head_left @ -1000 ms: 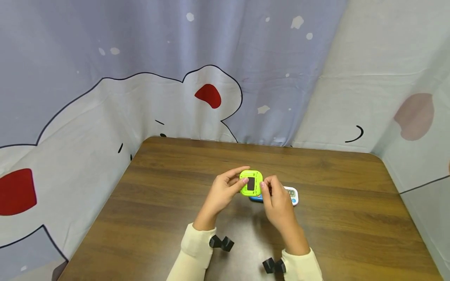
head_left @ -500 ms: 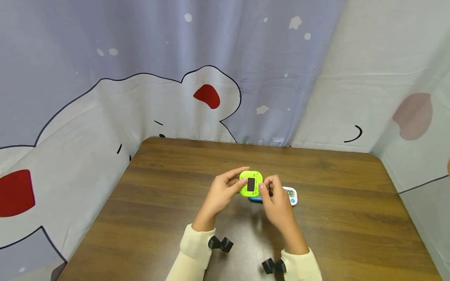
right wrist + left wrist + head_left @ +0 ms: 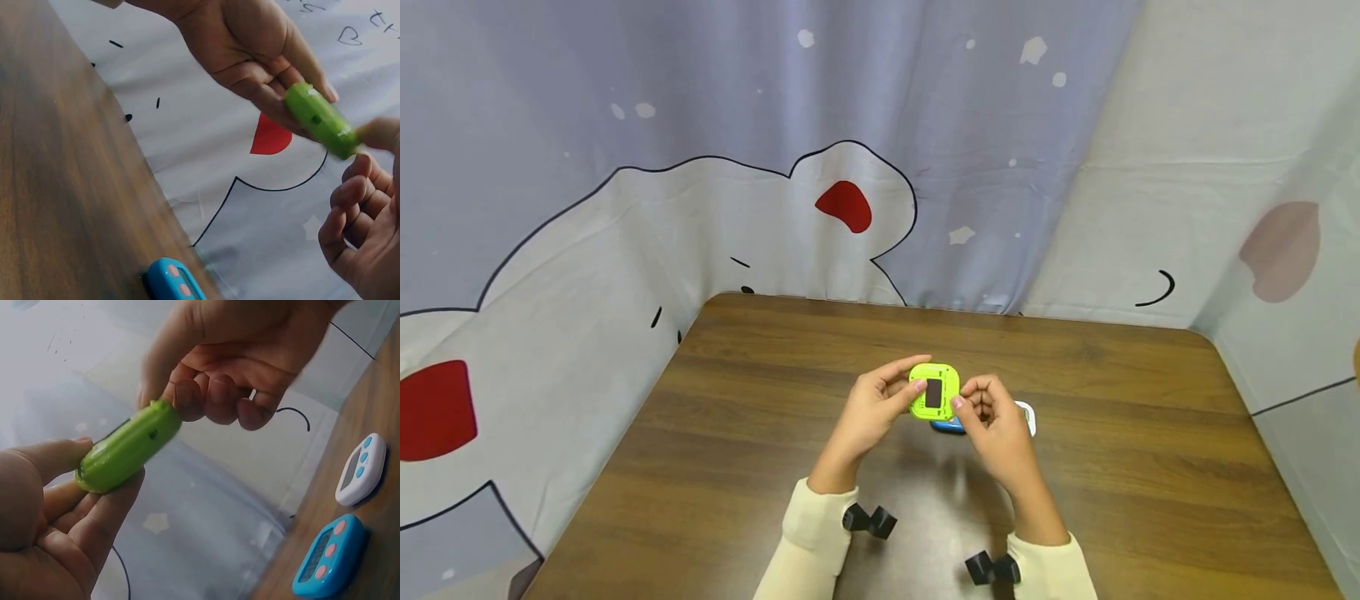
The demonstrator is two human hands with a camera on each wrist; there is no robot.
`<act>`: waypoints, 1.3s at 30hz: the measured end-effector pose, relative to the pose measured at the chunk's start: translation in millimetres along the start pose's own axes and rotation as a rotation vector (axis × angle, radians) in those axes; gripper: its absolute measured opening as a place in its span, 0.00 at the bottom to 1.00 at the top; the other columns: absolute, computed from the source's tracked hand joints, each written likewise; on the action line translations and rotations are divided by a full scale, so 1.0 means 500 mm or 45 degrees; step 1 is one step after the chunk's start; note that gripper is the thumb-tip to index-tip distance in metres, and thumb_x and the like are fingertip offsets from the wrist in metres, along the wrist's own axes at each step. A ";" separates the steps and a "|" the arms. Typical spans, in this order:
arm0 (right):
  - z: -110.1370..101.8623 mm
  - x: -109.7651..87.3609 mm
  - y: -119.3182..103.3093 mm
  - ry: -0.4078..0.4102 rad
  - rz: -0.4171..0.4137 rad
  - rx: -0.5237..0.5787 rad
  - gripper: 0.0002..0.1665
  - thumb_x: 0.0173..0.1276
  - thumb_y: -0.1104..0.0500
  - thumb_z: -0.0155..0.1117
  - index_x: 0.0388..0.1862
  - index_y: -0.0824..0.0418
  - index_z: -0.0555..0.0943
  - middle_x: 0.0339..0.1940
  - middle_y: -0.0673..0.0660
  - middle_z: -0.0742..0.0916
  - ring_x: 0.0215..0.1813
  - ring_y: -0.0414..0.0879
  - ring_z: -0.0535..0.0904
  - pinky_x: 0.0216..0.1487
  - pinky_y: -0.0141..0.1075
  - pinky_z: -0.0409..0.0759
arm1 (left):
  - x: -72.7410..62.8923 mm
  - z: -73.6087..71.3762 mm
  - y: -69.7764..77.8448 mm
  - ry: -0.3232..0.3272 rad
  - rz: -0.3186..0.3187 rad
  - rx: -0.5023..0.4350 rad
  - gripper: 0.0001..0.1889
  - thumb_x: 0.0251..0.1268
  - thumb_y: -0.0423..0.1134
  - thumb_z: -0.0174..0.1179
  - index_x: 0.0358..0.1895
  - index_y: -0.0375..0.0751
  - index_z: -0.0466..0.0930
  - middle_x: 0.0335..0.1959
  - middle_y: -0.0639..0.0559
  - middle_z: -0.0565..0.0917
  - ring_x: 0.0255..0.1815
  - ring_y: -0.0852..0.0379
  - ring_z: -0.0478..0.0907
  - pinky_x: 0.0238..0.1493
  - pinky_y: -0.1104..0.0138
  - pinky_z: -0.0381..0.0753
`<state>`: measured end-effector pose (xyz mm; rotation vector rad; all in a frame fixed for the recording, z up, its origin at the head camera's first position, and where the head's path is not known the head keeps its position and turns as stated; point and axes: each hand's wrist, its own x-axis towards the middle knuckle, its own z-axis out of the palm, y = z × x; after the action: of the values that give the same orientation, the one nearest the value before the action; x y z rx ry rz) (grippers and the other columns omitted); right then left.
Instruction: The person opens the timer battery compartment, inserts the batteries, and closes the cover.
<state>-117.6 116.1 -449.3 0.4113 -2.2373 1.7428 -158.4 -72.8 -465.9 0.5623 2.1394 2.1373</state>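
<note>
A bright green timer point(image 3: 936, 403) with rounded corners is held up above the table, a dark rectangle on the side toward the head camera. My left hand point(image 3: 871, 410) grips its left side, thumb on the near face and fingers behind. At its lower right edge, the thumb and forefinger of my right hand point(image 3: 1002, 429) pinch the rim; the other fingers curl loosely. Edge-on in the left wrist view, the green timer point(image 3: 122, 450) shows a small dark hole in its side. Beyond the hands lie a blue timer point(image 3: 337, 565) with pink buttons and a white timer point(image 3: 367, 472) with blue buttons.
The brown wooden table point(image 3: 715, 433) stretches out around both hands. A printed curtain point(image 3: 985, 150) hangs along its back and sides. Black wrist-worn pieces point(image 3: 871, 521) stick out from the cream sleeves point(image 3: 816, 533).
My right hand has turned slightly and its wrist has shifted right, covering more of the white timer. The left hand and green timer have barely moved.
</note>
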 end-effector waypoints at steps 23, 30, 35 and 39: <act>0.000 0.002 0.002 -0.068 0.278 0.217 0.06 0.74 0.67 0.54 0.42 0.71 0.70 0.21 0.57 0.74 0.22 0.42 0.70 0.24 0.30 0.70 | -0.011 0.019 0.061 0.056 0.007 0.058 0.19 0.70 0.33 0.58 0.63 0.36 0.76 0.48 0.37 0.84 0.44 0.49 0.83 0.39 0.70 0.81; -0.001 0.003 0.045 -0.045 0.217 0.343 0.09 0.72 0.66 0.58 0.39 0.72 0.70 0.20 0.56 0.75 0.19 0.40 0.68 0.21 0.30 0.69 | -0.010 0.022 0.065 0.053 0.012 0.047 0.18 0.71 0.32 0.58 0.62 0.35 0.76 0.46 0.38 0.84 0.41 0.48 0.83 0.36 0.70 0.80; -0.005 0.005 0.058 -0.142 0.171 0.500 0.11 0.73 0.67 0.56 0.49 0.72 0.67 0.22 0.53 0.74 0.20 0.39 0.67 0.23 0.28 0.68 | -0.012 0.015 0.065 0.042 0.014 -0.003 0.18 0.71 0.32 0.58 0.62 0.34 0.76 0.43 0.39 0.85 0.37 0.55 0.82 0.36 0.67 0.82; -0.011 0.004 0.062 -0.215 0.104 0.566 0.17 0.74 0.68 0.53 0.60 0.70 0.67 0.21 0.54 0.74 0.22 0.41 0.68 0.22 0.29 0.68 | -0.013 0.010 0.061 -0.011 0.000 -0.059 0.18 0.71 0.31 0.57 0.62 0.33 0.75 0.44 0.39 0.83 0.39 0.53 0.83 0.38 0.65 0.84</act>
<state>-131.1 128.3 -474.9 0.5838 -1.9796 2.3328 -144.4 -70.9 -437.9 0.5660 2.0798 2.1740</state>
